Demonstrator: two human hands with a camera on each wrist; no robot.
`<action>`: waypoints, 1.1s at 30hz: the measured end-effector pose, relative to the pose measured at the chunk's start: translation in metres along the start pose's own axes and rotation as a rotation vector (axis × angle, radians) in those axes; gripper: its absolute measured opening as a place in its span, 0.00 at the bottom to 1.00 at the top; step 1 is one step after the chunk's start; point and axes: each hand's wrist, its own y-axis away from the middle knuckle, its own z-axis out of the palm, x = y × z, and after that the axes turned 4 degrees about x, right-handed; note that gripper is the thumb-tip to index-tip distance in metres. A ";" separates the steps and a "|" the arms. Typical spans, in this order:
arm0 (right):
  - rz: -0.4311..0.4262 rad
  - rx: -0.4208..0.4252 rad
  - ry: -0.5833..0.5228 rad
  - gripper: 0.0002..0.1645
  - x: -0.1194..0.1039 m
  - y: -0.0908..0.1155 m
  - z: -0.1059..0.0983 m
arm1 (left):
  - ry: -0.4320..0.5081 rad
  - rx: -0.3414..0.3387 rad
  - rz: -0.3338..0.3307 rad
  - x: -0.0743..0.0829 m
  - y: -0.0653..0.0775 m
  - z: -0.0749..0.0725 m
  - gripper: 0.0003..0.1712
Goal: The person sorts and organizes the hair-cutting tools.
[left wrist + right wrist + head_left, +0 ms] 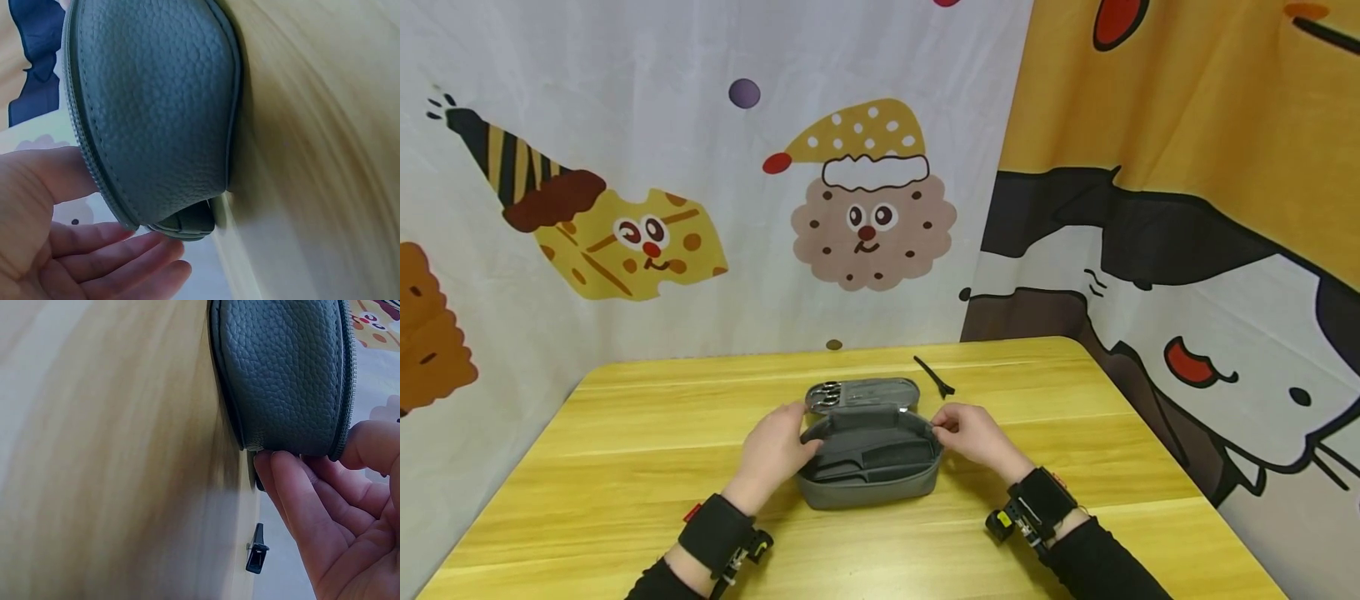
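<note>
A grey-green leather zip case point(871, 497) stands unzipped on the table, its lid point(880, 392) folded back. Scissors point(828, 394) sit in the lid's left end under a clear pocket. Inside the case lie dark combs point(897, 454). My left hand point(772, 450) holds the case's left end, thumb over the rim and fingers outside near the back corner. At the right end, my right hand point(973, 432) pinches the rim by the back corner. The wrist views show the pebbled side wall point(156, 106) and the zip teeth point(347, 381) beside the fingers.
A black hair clip point(934, 377) lies behind the case to the right, near the far edge of the wooden table point(647, 467). Behind the table hangs a curtain point(685, 167) with cartoon prints.
</note>
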 end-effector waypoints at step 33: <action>-0.003 0.132 0.203 0.24 0.002 -0.038 -0.029 | 0.024 -0.001 0.042 -0.004 -0.002 0.005 0.04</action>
